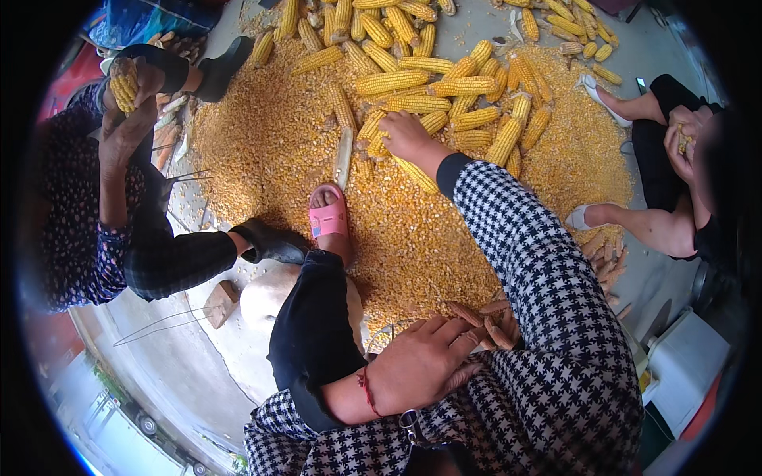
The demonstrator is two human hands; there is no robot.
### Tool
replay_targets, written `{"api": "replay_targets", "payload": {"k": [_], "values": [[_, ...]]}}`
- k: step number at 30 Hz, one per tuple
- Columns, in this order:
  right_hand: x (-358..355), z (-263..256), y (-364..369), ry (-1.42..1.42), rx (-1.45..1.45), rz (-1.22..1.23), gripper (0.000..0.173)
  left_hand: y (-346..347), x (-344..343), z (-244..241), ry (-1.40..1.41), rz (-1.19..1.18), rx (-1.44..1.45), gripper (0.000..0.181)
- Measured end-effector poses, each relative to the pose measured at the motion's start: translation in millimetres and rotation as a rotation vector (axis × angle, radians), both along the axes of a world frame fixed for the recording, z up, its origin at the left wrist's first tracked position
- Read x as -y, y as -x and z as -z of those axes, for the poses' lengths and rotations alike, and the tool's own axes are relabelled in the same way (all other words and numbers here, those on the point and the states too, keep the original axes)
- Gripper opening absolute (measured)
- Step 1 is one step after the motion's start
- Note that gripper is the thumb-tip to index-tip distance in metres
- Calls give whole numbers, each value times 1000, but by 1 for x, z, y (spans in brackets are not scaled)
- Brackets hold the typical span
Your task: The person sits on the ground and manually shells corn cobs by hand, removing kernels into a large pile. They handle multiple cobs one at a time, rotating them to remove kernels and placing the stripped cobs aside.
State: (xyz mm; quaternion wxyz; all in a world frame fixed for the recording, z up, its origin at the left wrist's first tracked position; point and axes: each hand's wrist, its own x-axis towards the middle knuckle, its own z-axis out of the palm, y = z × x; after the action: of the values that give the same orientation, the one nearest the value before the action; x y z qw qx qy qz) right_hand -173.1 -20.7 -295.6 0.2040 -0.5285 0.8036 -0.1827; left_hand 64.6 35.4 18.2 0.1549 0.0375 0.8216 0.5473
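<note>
My right hand (406, 135) reaches into a pile of dried corn cobs (464, 86), its fingers on a yellow cob at the near edge of the pile. Whether the fingers have closed round that cob is hard to see. Close to my body, my left hand (419, 363) lies with its back up and a red string bracelet at the wrist; its palm side is hidden. Bare, shelled cobs (499, 333) lie just beyond its fingers. Loose corn kernels (417, 256) cover the floor between the two hands. A pale, flat strip (343, 157) rests on the kernels beyond the pink slipper (327, 211).
A person (119, 137) at the left holds a corn cob (123, 86) in both hands. Another person (684, 143) sits at the right, hands together around some corn. A wooden block (221, 303) with wire lies lower left; a white container (684, 363) stands lower right.
</note>
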Motion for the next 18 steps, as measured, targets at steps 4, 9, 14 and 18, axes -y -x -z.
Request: {"api": "replay_targets", "payload": {"k": [4, 9, 14, 18], "values": [[23, 25, -49, -220, -308, -212, 36, 2, 5, 0, 4, -5, 25, 42], [23, 45, -52, -213, -443, -290, 31, -3, 5, 1, 20, -7, 52, 42], [20, 24, -15, 24, -237, -107, 33, -6, -1, 4, 0, -17, -1, 40], [9, -29, 18, 348, 415, 555, 51, -6, -6, 9, -37, -46, -2, 36]]}}
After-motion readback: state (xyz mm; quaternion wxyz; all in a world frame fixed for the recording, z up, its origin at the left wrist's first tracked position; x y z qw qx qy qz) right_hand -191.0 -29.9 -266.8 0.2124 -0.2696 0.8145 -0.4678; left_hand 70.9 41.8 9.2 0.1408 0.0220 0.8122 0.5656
